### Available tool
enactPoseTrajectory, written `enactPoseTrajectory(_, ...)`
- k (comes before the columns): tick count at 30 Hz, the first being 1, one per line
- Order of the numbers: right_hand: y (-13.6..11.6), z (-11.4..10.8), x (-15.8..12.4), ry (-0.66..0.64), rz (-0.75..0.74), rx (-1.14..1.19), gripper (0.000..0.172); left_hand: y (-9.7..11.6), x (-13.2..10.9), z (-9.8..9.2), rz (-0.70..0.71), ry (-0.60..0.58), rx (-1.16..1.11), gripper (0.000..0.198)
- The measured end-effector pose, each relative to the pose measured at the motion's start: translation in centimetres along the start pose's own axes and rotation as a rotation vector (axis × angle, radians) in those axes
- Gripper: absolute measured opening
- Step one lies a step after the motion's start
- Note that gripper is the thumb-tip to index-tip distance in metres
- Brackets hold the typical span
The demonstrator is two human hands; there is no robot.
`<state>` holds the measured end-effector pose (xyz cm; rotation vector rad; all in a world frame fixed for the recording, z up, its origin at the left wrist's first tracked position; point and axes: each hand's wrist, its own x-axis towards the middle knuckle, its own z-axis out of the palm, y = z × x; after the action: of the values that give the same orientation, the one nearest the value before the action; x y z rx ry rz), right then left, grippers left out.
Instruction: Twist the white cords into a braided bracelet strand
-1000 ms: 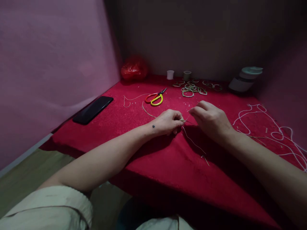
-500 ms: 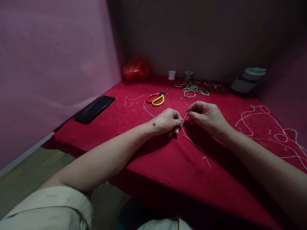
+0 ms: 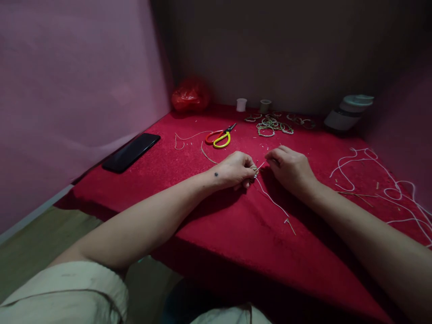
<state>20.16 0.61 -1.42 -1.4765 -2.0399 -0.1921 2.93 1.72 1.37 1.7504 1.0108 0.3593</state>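
My left hand [image 3: 238, 170] pinches a small knotted cord bracelet [image 3: 255, 171] between thumb and fingers, most of it hidden by them. A short white end sticks up to the right from the pinch, and a longer white cord [image 3: 272, 198] trails down the cloth. Just right of that short end is my right hand [image 3: 290, 165], its fingers curled together and apart from the bracelet. Whatever they hold, if anything, is hidden. Scissors [image 3: 221, 137] with one red and one yellow handle lie beyond my left hand.
Finished-looking cord loops [image 3: 270, 126] lie at the back near two small spools [image 3: 241, 105]. Red plastic bag [image 3: 191, 96] at back left, phone [image 3: 131, 153] at left, lidded jar [image 3: 347, 113] at back right. Loose white cord [image 3: 393, 186] spreads at right over the red cloth [image 3: 216, 252].
My right hand has come off the short cord end, shifting slightly right and turning its back upward. My left hand keeps its pinch in nearly the same place.
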Motion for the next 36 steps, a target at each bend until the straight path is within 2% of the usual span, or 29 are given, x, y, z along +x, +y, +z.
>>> enactPoseTrajectory(3,-0.5,-0.4,-0.1,0.024,0.022,0.035,0.013,0.0,0.0,0.0,0.002,0.009,0.007,0.013)
enactPoseTrajectory(6,-1.2,-0.8,-0.2,0.071,0.059,0.274,0.011,0.0,0.0,0.0,0.013,0.013,0.005,0.012)
enactPoseTrajectory(12,-2.1,-1.0,-0.2,0.060,0.289,0.687,0.005,0.1,0.0,-0.2,0.024,0.001,0.003,0.011)
enactPoseTrajectory(18,-2.9,-1.4,0.1,0.047,0.499,0.890,0.005,0.3,-0.1,-0.2,0.001,0.009,-0.031,0.011)
enactPoseTrajectory(23,-3.1,-1.5,0.3,-0.022,0.631,1.027,0.009,0.4,-0.2,-0.2,-0.013,0.009,-0.055,0.012)
enactPoseTrajectory(31,-1.7,-0.9,0.4,-0.153,0.613,1.060,0.012,0.0,0.0,-0.3,0.013,0.017,-0.067,0.010)
enactPoseTrajectory(36,-2.0,-1.0,0.6,-0.144,0.569,1.012,0.011,0.1,0.0,-0.2,0.005,0.003,-0.060,0.010)
